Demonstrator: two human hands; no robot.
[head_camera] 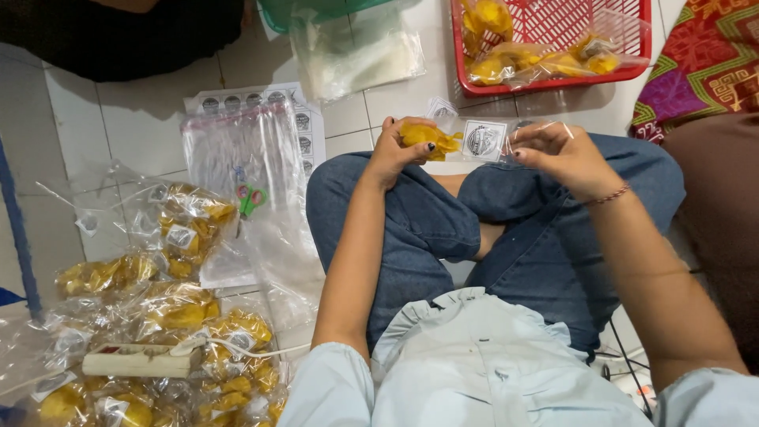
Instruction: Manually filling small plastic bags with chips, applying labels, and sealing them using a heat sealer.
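Bag (462, 141) of yellow chips spans both hands, long axis left-right | our left hand (398, 150) fingers pinch chip end | our right hand (557, 154) fingers pinch open end, equally near.

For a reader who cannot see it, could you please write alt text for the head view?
Seen from above, a seated person's left hand and right hand hold a clear labelled bag of yellow chips over their jeans-clad knees. A pile of filled bags lies on the tiled floor to the left, and a red basket holds more ahead.
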